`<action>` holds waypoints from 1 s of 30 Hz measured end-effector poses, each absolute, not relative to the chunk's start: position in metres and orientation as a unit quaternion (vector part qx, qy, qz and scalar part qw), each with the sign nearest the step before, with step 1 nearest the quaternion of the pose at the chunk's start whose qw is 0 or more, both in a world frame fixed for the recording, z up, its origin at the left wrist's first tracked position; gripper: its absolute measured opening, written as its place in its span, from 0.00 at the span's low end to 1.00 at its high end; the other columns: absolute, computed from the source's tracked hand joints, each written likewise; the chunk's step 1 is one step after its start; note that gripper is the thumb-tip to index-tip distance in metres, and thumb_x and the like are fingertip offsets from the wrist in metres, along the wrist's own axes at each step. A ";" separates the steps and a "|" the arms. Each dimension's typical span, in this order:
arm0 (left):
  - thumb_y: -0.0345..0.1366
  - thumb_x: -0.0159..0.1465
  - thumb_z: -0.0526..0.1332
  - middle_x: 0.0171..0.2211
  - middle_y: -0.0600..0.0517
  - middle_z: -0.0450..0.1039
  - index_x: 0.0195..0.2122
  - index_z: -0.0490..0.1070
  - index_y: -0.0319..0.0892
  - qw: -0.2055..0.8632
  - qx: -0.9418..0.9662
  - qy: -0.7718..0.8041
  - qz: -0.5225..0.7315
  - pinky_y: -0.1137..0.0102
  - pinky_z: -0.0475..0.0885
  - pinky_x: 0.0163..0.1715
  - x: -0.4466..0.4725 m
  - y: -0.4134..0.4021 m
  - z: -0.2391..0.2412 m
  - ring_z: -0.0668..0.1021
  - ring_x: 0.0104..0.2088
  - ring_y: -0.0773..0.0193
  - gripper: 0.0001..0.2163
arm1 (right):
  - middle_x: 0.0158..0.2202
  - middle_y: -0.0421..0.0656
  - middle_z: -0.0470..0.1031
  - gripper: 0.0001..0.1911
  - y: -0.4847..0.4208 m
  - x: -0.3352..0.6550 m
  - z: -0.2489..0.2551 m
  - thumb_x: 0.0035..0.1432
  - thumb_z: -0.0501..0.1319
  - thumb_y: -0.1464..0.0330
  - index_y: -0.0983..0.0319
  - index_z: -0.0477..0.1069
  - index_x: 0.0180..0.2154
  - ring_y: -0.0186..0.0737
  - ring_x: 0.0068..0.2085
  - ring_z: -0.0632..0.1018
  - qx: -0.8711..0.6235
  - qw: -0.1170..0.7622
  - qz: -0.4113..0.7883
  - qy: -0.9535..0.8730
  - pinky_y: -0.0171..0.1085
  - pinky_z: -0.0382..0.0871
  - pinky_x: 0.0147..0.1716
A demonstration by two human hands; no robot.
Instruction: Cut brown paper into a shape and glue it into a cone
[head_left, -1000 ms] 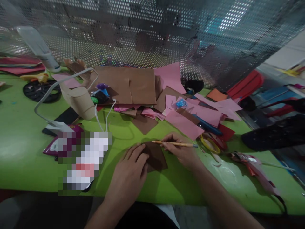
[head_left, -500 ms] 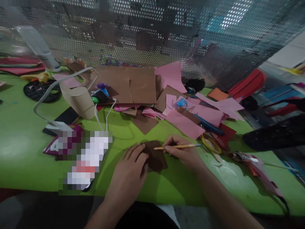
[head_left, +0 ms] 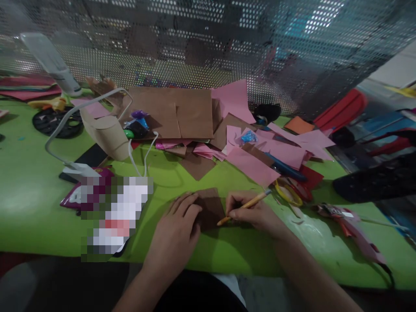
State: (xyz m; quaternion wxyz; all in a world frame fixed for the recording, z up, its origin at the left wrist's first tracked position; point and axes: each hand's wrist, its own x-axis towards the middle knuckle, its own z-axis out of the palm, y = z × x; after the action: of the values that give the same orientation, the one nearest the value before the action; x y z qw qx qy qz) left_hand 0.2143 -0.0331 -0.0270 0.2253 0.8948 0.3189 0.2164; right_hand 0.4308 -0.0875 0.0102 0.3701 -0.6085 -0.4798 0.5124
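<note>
A small dark brown piece of paper lies on the green table in front of me. My left hand rests flat over its left part, fingers stretched out and slightly apart, hiding that edge. In my right hand is a yellow pencil, gripped near its lower end. The pencil slants down to the left, its tip at the lower right part of the brown paper. Whether the tip touches the paper I cannot tell.
A brown paper bag lies behind, with pink paper pieces to its right. Yellow-handled scissors and a pink glue gun are at right. A phone, a cable and a cardboard roll are at left.
My right hand has brought the pencil tip down toward the paper's lower right, and the pencil now slants more steeply. The left hand stays on the paper.
</note>
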 end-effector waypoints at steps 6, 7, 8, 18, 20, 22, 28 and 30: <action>0.27 0.64 0.57 0.56 0.47 0.69 0.44 0.69 0.43 0.204 0.898 0.316 0.230 0.53 0.65 0.60 0.212 -0.035 -0.027 0.68 0.59 0.54 0.09 | 0.24 0.40 0.72 0.09 -0.080 0.429 0.006 0.49 0.64 0.63 0.61 0.71 0.28 0.35 0.25 0.69 -0.612 0.462 0.457 -0.451 0.33 0.59 0.23; 0.27 0.64 0.57 0.55 0.47 0.70 0.43 0.69 0.43 0.199 0.897 0.317 0.234 0.52 0.65 0.59 0.212 -0.035 -0.027 0.68 0.58 0.53 0.08 | 0.26 0.41 0.72 0.10 -0.078 0.428 0.006 0.50 0.65 0.61 0.61 0.71 0.30 0.36 0.26 0.70 -0.619 0.476 0.434 -0.449 0.33 0.61 0.24; 0.28 0.64 0.57 0.54 0.47 0.70 0.43 0.70 0.43 0.196 0.897 0.319 0.237 0.52 0.65 0.59 0.211 -0.036 -0.027 0.69 0.58 0.53 0.08 | 0.27 0.41 0.73 0.10 -0.076 0.427 0.006 0.51 0.65 0.61 0.61 0.72 0.31 0.36 0.28 0.71 -0.628 0.482 0.414 -0.450 0.34 0.62 0.25; 0.27 0.64 0.57 0.53 0.48 0.72 0.44 0.70 0.42 0.216 0.886 0.323 0.253 0.53 0.66 0.58 0.212 -0.035 -0.028 0.70 0.56 0.55 0.09 | 0.29 0.41 0.73 0.09 -0.070 0.420 0.001 0.55 0.63 0.61 0.60 0.72 0.32 0.38 0.31 0.72 -0.655 0.448 0.361 -0.490 0.36 0.66 0.29; 0.26 0.63 0.58 0.53 0.48 0.72 0.44 0.69 0.42 0.218 0.885 0.323 0.253 0.53 0.66 0.58 0.211 -0.035 -0.029 0.70 0.56 0.55 0.09 | 0.29 0.41 0.74 0.09 -0.070 0.420 -0.001 0.56 0.63 0.61 0.60 0.73 0.33 0.38 0.30 0.72 -0.653 0.450 0.359 -0.493 0.36 0.65 0.29; 0.25 0.63 0.57 0.53 0.48 0.72 0.43 0.69 0.42 0.220 0.885 0.323 0.253 0.52 0.66 0.58 0.211 -0.035 -0.030 0.71 0.56 0.55 0.09 | 0.30 0.41 0.74 0.09 -0.070 0.421 -0.002 0.56 0.63 0.60 0.60 0.73 0.33 0.38 0.31 0.72 -0.652 0.448 0.357 -0.496 0.36 0.65 0.29; 0.24 0.63 0.57 0.53 0.48 0.73 0.43 0.69 0.43 0.227 0.881 0.324 0.258 0.52 0.67 0.58 0.212 -0.034 -0.029 0.71 0.56 0.55 0.10 | 0.29 0.41 0.72 0.10 -0.071 0.421 -0.001 0.56 0.63 0.60 0.61 0.73 0.33 0.38 0.30 0.71 -0.654 0.436 0.353 -0.507 0.35 0.63 0.28; 0.24 0.63 0.57 0.52 0.48 0.73 0.42 0.69 0.43 0.229 0.879 0.327 0.260 0.53 0.67 0.57 0.212 -0.034 -0.029 0.71 0.56 0.55 0.10 | 0.26 0.40 0.71 0.09 -0.072 0.421 0.002 0.56 0.62 0.61 0.61 0.72 0.31 0.36 0.28 0.69 -0.660 0.422 0.357 -0.509 0.34 0.61 0.26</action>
State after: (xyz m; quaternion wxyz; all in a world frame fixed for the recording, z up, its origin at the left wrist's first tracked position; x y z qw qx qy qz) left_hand 0.2117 -0.0338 -0.0292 0.2288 0.8790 0.3275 0.2605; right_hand 0.4210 -0.0716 0.0016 0.4221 -0.6600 -0.5086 0.3571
